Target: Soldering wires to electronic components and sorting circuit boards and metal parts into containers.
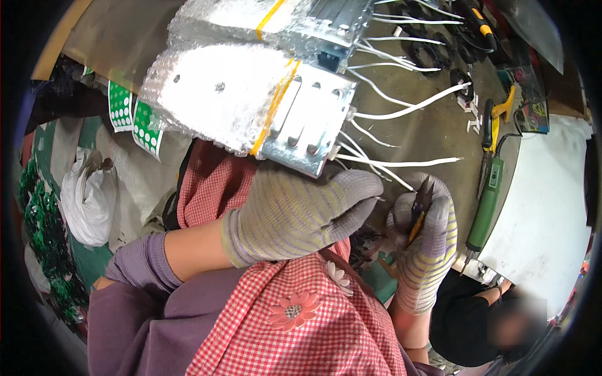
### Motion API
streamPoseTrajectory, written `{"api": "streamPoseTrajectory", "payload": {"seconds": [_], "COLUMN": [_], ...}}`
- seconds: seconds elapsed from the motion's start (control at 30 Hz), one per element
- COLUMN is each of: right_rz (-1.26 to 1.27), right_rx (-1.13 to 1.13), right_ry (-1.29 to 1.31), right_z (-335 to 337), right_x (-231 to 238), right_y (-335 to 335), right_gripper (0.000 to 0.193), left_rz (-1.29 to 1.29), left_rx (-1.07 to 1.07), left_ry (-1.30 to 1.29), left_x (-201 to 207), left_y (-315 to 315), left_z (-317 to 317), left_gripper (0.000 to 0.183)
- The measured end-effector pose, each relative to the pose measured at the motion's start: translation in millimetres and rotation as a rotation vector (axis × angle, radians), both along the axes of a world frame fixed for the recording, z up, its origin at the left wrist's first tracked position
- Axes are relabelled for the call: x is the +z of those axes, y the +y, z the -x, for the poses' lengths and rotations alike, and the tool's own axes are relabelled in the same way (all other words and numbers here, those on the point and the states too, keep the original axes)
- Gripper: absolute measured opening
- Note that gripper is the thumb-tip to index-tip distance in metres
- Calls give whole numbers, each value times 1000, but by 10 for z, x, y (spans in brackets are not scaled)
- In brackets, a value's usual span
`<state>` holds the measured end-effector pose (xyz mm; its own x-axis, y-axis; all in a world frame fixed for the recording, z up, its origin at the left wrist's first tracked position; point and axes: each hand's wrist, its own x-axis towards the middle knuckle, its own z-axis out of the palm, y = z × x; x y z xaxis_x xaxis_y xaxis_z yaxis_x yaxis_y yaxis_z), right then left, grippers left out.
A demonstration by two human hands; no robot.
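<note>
Both of my hands wear grey knitted gloves with yellowish stripes. My left hand [301, 216] is closed just below the near metal housing [307, 119], its thumb and fingers pinched together. A short pale tip, seemingly a wire end, pokes out of that pinch. My right hand [429, 244] is wrapped round small pliers [419, 210] with dark pointed jaws and a yellow handle. The jaws point upward beside the end of a white wire [401, 163]. Several white wires run rightward from the housing, which is half covered in bubble wrap [213, 94] and tied with a yellow band [274, 106].
A second wrapped housing [320, 28] lies behind. On the right of the table are a green electric screwdriver [486, 203], a yellow-and-black tool [498, 116] and small white pieces [473, 116]. A white bag [89, 200] is at left. Another person [467, 319] sits at lower right.
</note>
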<state>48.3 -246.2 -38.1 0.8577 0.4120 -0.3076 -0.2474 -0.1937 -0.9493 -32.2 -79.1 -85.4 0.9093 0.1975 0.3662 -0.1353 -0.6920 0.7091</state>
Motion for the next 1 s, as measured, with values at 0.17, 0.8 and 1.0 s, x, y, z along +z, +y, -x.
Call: {"api": "streamPoseTrajectory", "payload": {"seconds": [0.17, 0.8, 1.0], "right_rz": [76, 126, 156], "right_rx": [61, 158, 144], "right_ry": [41, 208, 169], "right_z": [-102, -213, -233], "right_x": [47, 37, 9], "right_y": [38, 266, 266], "right_gripper": [33, 24, 23], "left_rz": [199, 4, -16], "left_rx": [-183, -231, -246], "left_ry": [-94, 25, 92], "left_x": [-71, -522, -641], "left_y": [87, 14, -54], "left_z": [32, 351, 427], "left_gripper": [36, 38, 39]}}
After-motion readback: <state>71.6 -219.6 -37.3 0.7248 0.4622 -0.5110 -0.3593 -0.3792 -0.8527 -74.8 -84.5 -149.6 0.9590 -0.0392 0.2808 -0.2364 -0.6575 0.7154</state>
